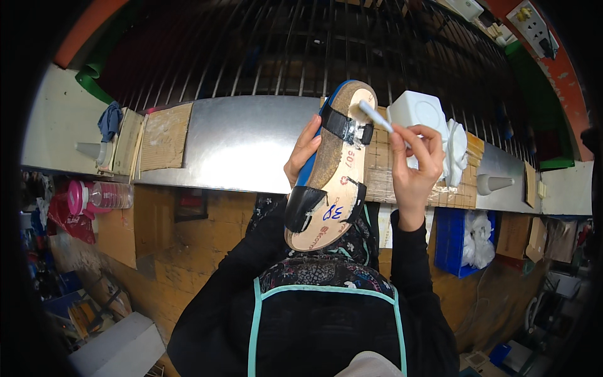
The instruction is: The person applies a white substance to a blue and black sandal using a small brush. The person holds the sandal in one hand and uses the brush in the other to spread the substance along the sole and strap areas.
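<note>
A half-made sandal (344,169) is held above my lap with its underside facing me. Its pale sole board has a cork edge, a blue layer along the left side and black straps folded onto the board. My left hand (304,151) grips the sandal from the left edge; part of the fingers is hidden behind it. In my right hand (417,163) is a small brush (377,117) with a pale handle, pinched between the fingers. The brush tip meets the far end of the board. Just beyond my right hand stands a white square plastic container (417,112).
A metal workbench (232,141) runs across, with a metal bar rack (264,50) behind it. White crumpled material (457,154) lies on cardboard at right. Upright cardboard (166,137) stands at left. Below are a blue bin (447,242) with plastic bags and a pink-lidded bottle (103,195).
</note>
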The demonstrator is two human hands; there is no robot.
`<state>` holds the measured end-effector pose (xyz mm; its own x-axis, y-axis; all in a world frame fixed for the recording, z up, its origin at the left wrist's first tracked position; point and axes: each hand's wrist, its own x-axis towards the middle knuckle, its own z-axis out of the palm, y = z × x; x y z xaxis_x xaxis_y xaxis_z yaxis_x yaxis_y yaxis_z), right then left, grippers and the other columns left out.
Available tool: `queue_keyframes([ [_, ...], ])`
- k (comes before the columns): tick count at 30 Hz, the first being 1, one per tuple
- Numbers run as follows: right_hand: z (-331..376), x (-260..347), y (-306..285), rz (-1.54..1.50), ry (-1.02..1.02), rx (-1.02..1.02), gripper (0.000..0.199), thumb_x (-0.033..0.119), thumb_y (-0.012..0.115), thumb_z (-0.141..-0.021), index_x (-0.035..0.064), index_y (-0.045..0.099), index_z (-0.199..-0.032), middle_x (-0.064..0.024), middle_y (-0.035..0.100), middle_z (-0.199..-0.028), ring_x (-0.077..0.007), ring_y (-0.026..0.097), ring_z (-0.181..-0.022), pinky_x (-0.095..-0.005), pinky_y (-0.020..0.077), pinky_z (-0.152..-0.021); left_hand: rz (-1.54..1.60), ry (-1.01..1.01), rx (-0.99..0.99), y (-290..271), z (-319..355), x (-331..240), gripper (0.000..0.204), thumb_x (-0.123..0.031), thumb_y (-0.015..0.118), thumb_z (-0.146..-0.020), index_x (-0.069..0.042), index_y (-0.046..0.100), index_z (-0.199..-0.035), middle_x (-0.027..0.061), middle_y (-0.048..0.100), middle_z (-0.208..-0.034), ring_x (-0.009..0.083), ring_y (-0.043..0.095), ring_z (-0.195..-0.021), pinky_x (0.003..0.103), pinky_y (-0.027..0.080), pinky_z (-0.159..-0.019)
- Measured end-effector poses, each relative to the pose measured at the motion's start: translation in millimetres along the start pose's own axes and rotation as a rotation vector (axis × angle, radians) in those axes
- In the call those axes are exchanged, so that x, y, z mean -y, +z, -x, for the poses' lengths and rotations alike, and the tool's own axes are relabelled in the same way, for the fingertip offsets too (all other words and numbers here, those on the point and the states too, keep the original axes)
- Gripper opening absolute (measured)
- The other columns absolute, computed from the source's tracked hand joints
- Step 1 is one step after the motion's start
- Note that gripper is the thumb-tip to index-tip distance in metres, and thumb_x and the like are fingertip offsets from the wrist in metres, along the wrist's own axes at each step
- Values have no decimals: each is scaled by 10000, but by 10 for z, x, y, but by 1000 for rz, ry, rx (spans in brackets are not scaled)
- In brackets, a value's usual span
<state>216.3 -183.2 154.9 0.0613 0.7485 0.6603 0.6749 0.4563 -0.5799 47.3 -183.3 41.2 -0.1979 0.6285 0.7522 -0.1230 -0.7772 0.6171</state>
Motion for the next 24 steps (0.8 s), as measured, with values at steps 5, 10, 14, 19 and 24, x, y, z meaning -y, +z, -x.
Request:
queue_keyframes([
  [5,142,128,-138,20,-78,86,189,113,781,-780,123,767,-968,-12,621,-913,-111,497,-649,-301,305,-747,118,-256,-124,96,-58,-191,437,-53,490,-976,-86,360,-1392,180,293,-1530,316,490,-1302,410,534,-1004],
  [10,66,84,-156,-65,-9,131,177,126,776,-789,126,768,-966,-15,623,-915,-119,496,-619,-296,315,-753,74,34,-43,70,-90,-142,407,-55,465,-984,-78,384,-1383,196,309,-1521,308,477,-1316,393,509,-1036],
  [14,-137,2,-17,50,-59,-54,182,128,770,-794,128,764,-975,-13,625,-916,-118,503,-645,-302,310,-757,-24,-191,33,-117,-85,-42,432,-96,515,-977,-111,380,-1387,218,340,-1499,341,430,-1349,423,509,-1031],
  [19,79,120,-259,-94,-2,248,177,124,773,-791,130,768,-969,-10,628,-910,-109,505,-661,-290,314,-753,-293,85,50,-129,-155,9,416,-125,523,-979,-122,393,-1375,229,353,-1492,341,407,-1367,431,497,-1044],
  [24,-5,4,-85,-207,197,-4,152,121,767,-804,99,762,-955,-35,616,-941,-105,499,-646,-266,347,-714,-201,122,-6,62,-183,-103,467,-119,663,-877,-135,455,-1296,240,415,-1448,385,359,-1392,487,382,-1119],
])
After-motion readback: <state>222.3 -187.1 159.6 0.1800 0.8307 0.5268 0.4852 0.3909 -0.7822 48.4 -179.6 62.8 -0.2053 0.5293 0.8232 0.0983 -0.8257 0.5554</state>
